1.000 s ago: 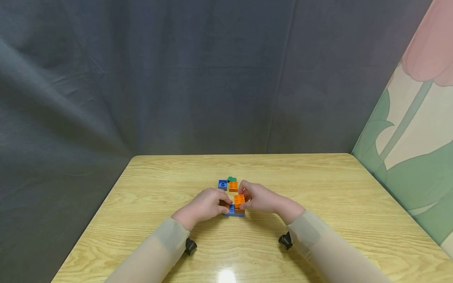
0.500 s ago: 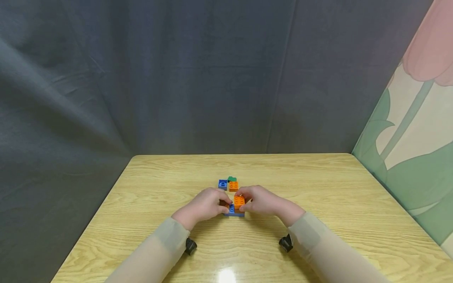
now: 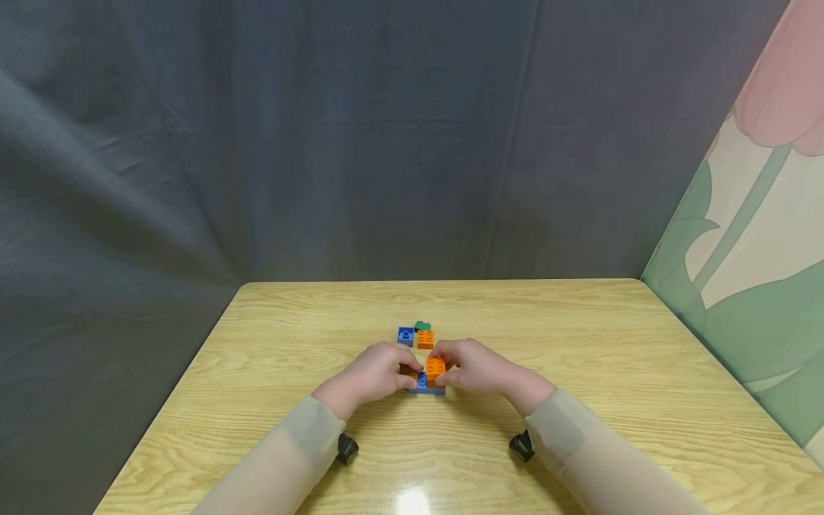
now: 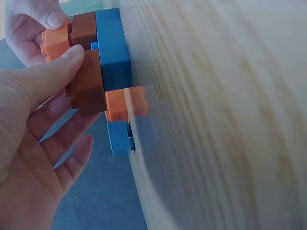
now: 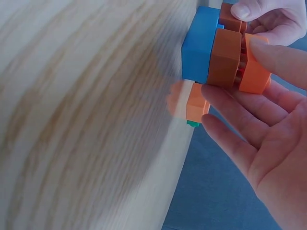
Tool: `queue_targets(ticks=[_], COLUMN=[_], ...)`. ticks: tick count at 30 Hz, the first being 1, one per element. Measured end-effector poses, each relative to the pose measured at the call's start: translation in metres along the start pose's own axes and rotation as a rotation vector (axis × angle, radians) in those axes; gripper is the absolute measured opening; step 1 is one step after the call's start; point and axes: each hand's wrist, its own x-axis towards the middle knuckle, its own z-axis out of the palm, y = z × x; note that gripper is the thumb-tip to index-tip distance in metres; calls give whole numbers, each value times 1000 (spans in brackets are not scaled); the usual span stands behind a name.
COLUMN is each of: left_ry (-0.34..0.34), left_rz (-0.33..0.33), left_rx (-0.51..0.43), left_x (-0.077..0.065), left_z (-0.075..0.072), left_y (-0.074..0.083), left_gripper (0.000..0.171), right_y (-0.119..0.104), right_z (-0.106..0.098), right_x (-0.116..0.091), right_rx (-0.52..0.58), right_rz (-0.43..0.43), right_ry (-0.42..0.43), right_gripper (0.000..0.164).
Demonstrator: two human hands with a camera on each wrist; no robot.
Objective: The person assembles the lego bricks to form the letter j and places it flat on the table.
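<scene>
A long blue toy brick (image 5: 197, 48) rests on the table near its middle, carrying two brown bricks, one at each end. My left hand (image 3: 378, 370) pinches the left brown brick (image 4: 89, 85) between thumb and fingers. On the right, my right hand (image 3: 478, 368) grips a bright orange brick (image 3: 435, 368) by its sides. It sits over the right brown brick (image 5: 224, 57), and a narrow gap with studs shows between the two in the right wrist view. Between the brown bricks, the blue brick's middle studs are bare.
Behind the hands lie a blue brick (image 3: 405, 336) with its hollow side up, another orange brick (image 3: 425, 340) and a small green piece (image 3: 422, 326). A dark curtain (image 3: 386, 143) hangs beyond the wooden table (image 3: 579, 336); a flower-patterned wall (image 3: 759, 286) stands on the right.
My right hand's fingers have closed in around the orange brick, which has come down slightly over the brown one. The left hand has stayed in place.
</scene>
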Motion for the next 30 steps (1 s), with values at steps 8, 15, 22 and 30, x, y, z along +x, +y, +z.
queue_targets(ticks=[8,15,22,30], left_ry=[4,2,6,0], left_rz=[1,-4,3,-8], left_rx=[2,-2,-3,-1], left_x=[0,0,1,2], left_z=[1,1,2,2], left_y=[-2,-2,-3,-4], left_gripper=[21,21,20,20], right_y=[1,3,6,6], right_z=[3,5,7,8], right_x=[-3,-3,-5,-6], right_rx=[2,3,24,2], right_rz=[-6,-40,-43,-54], right_ry=[24,32,52,64], right_gripper=[20,19,19,19])
